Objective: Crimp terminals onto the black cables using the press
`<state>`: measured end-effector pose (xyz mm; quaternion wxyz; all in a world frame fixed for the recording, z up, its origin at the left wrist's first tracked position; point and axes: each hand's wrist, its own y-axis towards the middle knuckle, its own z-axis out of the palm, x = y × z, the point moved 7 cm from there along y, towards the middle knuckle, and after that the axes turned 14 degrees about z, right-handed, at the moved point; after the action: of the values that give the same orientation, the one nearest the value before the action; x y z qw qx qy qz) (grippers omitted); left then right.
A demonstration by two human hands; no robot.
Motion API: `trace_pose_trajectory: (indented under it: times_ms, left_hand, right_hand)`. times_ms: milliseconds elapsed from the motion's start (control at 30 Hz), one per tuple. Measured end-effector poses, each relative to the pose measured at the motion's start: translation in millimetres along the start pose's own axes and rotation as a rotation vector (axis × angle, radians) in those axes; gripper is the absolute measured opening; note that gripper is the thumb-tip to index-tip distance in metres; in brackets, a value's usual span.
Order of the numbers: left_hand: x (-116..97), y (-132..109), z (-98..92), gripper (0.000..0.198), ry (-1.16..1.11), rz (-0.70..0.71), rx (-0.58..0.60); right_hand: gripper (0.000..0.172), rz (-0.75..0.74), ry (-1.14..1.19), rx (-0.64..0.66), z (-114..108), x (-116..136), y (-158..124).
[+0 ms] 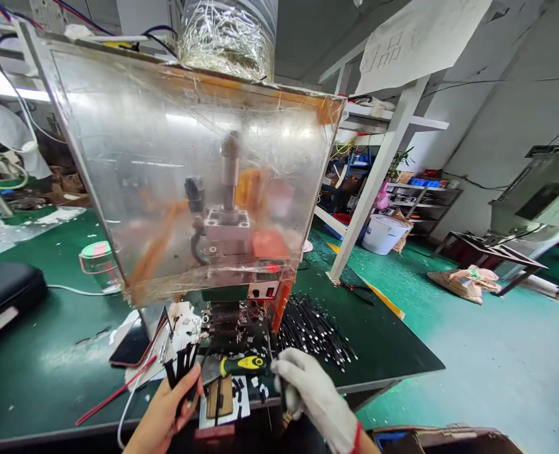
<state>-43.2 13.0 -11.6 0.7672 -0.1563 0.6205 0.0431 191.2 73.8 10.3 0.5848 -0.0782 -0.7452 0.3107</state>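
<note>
Left hand (166, 410): closed on our bundle of black strips (181, 372), at the front edge of the counter (47, 372).
Right hand (310, 394): gloved, curled; we cannot tell what it grips.
Room: bare counter stretches left.

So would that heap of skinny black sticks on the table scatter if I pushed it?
Probably: the black sticks lie loose and crisscrossed on the green mat, so they'd likely slide apart. They look thin and light. The bundle in the left hand stands straight, so fairly stiff, I'd guess.

Glossy scratched clear plastic shield (166, 157), matt green bench mat (47, 353), white knitted cloth glove (314, 394).
</note>
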Motion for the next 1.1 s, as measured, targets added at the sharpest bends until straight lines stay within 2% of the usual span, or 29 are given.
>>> trace_pose_trajectory:
  times_ms: [67, 133, 300, 433, 567, 833, 1000, 1100]
  left_hand:
    - [-3.4, -5.3, -8.7, 0.061, -0.007, 0.024, -0.055]
    - [-6.4, -10.1, -16.9, 0.059, -0.012, 0.068, -0.097]
    - [-3.7, -18.9, -34.8, 0.056, -0.035, 0.087, -0.114]
    - [0.2, -22.7, -43.6, 0.050, -0.054, 0.086, -0.154]
    - [1.2, -24.4, -41.4, 0.054, -0.067, 0.082, -0.153]
    - [2.7, -23.2, -36.4, 0.056, -0.007, 0.093, -0.055]
    - [-0.2, -16.5, -32.1, 0.061, 0.175, 0.079, 0.141]
    - [-11.5, -15.2, -18.8, 0.064, 0.298, 0.072, 0.256]
  right_hand:
    - [0.028, 0.031, 0.000, 0.052, 37.9, 3.1, 13.6]
    - [0.024, 0.054, -0.005, 0.063, 61.5, 5.2, 30.1]
    - [0.022, 0.090, 0.006, 0.069, 83.4, 4.1, 61.7]
    - [0.020, 0.125, 0.104, 0.075, 87.8, 3.4, 70.8]
    - [0.017, 0.121, 0.160, 0.088, 90.6, 6.2, 74.3]
    - [0.020, 0.125, 0.115, 0.077, 88.9, 5.8, 74.2]
    - [0.024, 0.055, -0.118, 0.065, 70.4, 32.8, 42.5]
    - [0.024, -0.020, -0.345, 0.157, 66.1, 49.2, 8.9]
